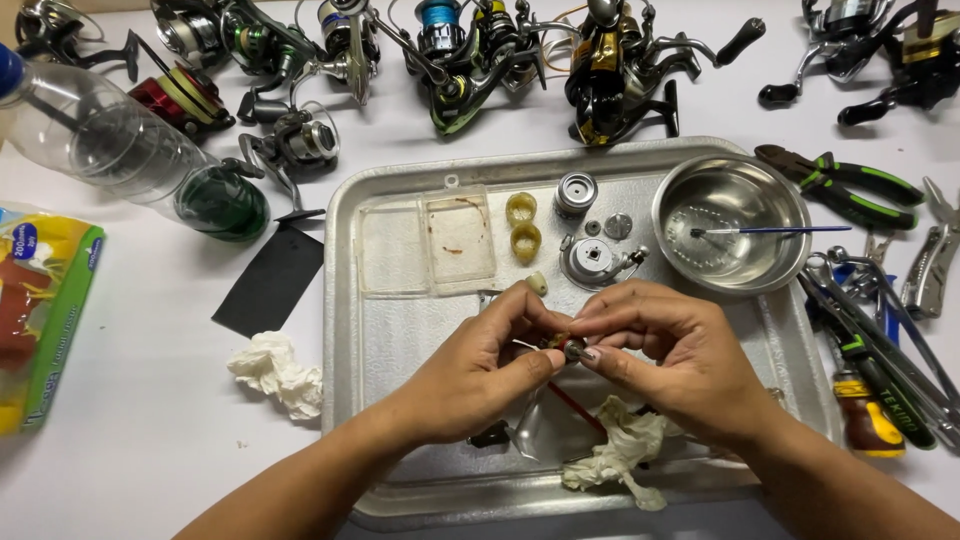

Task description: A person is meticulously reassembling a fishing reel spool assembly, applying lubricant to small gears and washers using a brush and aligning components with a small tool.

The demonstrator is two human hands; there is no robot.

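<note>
Over metal tray (400,340), left hand (480,365) and right hand (665,350) pinch small reel part (566,346).

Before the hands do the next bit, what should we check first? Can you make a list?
1. Small part pinched by both hands: ok. The left hand and right hand both have fingertips on it.
2. Part held over the tray, so a drop lands inside: ok.
3. Loose pieces kept together: ok. The two yellow rings and the metal cap lie on the tray.
4. Brush within reach: ok. It rests across the steel bowl.
5. Rag handy: ok. It lies on the tray under the right wrist.
6. Part clean: cannot tell. Fingers hide most of it.
</note>
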